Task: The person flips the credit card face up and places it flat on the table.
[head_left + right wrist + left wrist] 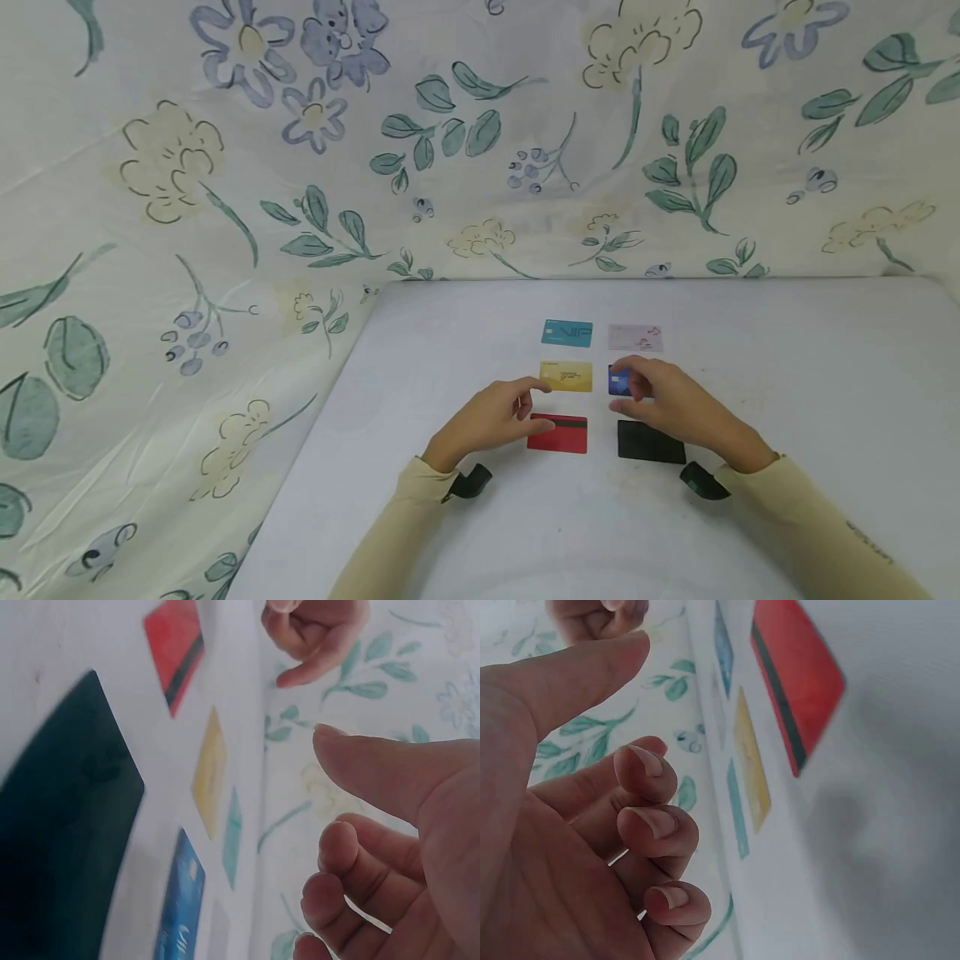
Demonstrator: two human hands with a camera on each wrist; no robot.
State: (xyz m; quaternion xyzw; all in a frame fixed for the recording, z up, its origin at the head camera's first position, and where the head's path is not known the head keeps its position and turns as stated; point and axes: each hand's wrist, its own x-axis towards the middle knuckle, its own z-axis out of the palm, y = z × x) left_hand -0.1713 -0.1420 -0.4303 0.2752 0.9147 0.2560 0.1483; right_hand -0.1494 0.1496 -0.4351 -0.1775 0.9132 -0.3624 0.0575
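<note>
Several plastic cards lie flat in two columns of three. On the left are a teal VIP card, a gold card and a red card with a dark stripe. A pale pink card, a blue card and a black card form the right column. My left hand hovers above the red and gold cards, fingers bent loosely around nothing. Over the blue and black cards is my right hand, also holding nothing and hiding part of the blue one. Both wrist views show each hand apart from the cards.
The cards rest on a white table. Floral cloth hangs behind the table and along its left side. Each wrist carries a small black camera, one on the left and one on the right.
</note>
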